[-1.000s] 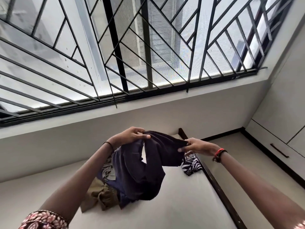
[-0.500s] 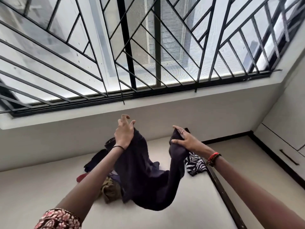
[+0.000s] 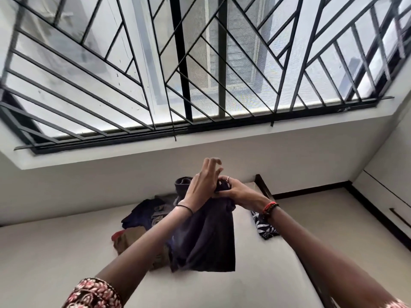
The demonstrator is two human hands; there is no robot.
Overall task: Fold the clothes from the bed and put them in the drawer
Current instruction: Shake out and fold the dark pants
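So we've got the dark blue garment (image 3: pixel 206 241) up in the air over the bed (image 3: pixel 255 281), doubled over and hanging from its top edge, in front of the other clothes. Our right hand (image 3: pixel 235 192) is curled round the bunched top. Our left hand (image 3: pixel 201 185) is pressed right up against it. Its fingers (image 3: pixel 210 165) are lifted and loosely spread above the cloth and the thumb is hidden, so we honestly can't tell if that hand holds anything or just leans on the fabric.

This looks to us like the first fold, with the corners being matched up, and the job is nowhere near done. A pile of clothes (image 3: pixel 142 227) lies on the far left of the bed and a black-and-white patterned piece (image 3: pixel 264 225) sits at the right edge, none of it folded.

What could go wrong:
- If our right hand only has one layer, the other slips as soon as the left hand comes off, and the fold drops open.
- The cloth is limp and its lower left side already looks bunched, so a fold pressed in now would come out crooked.
- Lowering it straight down lands it on the pile, so the bare near part of the bed is the safer spot.
- The cabinet (image 3: pixel 400 216) with the dark handle is well apart on the right, and a loose fold may come undone on the way there.
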